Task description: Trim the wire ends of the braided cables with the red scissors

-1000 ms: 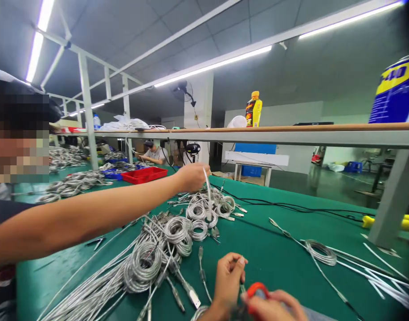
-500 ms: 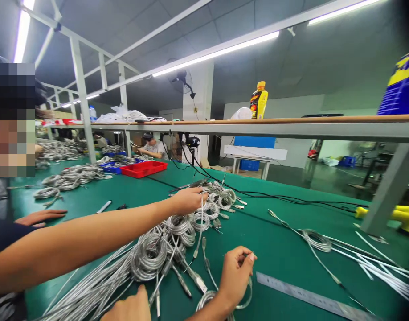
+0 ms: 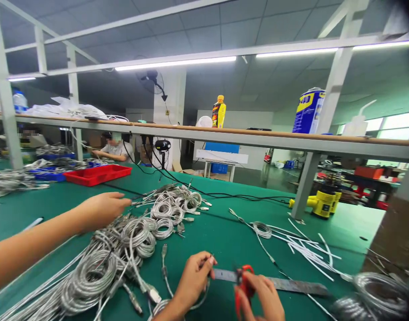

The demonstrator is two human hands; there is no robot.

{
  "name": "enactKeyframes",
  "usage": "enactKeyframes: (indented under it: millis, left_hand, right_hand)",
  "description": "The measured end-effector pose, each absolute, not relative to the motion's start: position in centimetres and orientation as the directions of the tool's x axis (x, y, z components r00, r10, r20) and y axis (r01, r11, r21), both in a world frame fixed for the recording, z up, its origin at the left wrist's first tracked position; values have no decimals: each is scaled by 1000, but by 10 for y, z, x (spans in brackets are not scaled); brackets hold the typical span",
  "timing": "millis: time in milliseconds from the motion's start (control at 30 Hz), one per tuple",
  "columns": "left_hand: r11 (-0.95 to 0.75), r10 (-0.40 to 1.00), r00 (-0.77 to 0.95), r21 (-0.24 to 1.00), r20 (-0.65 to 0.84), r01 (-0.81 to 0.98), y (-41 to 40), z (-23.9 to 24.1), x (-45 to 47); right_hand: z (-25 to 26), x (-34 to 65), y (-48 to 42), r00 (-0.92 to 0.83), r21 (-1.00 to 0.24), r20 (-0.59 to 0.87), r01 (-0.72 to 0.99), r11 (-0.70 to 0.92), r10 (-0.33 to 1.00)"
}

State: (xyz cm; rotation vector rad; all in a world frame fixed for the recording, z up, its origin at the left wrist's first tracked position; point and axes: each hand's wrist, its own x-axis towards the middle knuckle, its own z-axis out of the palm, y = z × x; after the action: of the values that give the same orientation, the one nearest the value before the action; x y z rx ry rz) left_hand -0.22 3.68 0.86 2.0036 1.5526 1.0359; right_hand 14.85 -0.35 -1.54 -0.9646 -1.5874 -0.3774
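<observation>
Reads "WD-40", partly seen, in blue on the yellow band of the blue spray can (image 3: 308, 111) on the shelf (image 3: 258, 135). Cannot make out the label on the yellow bottle (image 3: 218, 111) or the marks on the ruler (image 3: 291, 284).

Left hand (image 3: 194, 278) pinching cable (image 3: 202, 299), right hand (image 3: 263, 296), scissors (image 3: 243, 278)

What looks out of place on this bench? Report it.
Nothing spilled or broken. Only untidy: coiled cables lie in a tangled heap, and loose white strands are strewn beyond the steel ruler, where the left hand pinches a cable and the right hand holds red scissors.
</observation>
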Motion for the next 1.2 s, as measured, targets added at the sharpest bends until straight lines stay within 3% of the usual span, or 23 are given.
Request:
enactKeyframes:
  millis: [33,100,233,400,533,700,800,933,1100,1200]
  left_hand:
    - [-300,954,123,853,274,427,37,7,1]
    - [-248,963,114,968,243,37,37,14,0]
    - [-180,976,82,960,202,-216,26,56,-10]
    - [-131,968,160,933,194,-336,-9,117,-11]
    - [-254,939,120,883,323,-395,-10,151,-7]
    - [-455,871,33,830,491,-323,25,183,-3]
    - [-606,795,-126,767,593,-211,52,206,-11]
    - [-741,578,-324,648,749,177,82,238,-37]
    - [-708,449,-383,583,807,399,87,251,-88]
    - [-590,535,-306,607,788,532,76,220,-127]
  right_hand:
    - [-21,161,0,161,-397,890,736,548,427]
    - [-32,176,7,343,-610,763,661,437,548]
    - [-39,178,15,438,-851,498,415,323,749]
    - [-34,174,14,360,-861,473,383,335,804]
    - [-39,174,14,307,-802,548,459,383,778]
    - [-51,172,20,315,-721,635,570,394,706]
    - [-53,168,20,293,-678,650,641,360,702]
    - [-46,164,17,203,-587,685,722,365,700]
    - [-39,160,13,127,-501,743,757,420,657]
    - [-39,159,12,99,-483,746,762,433,659]
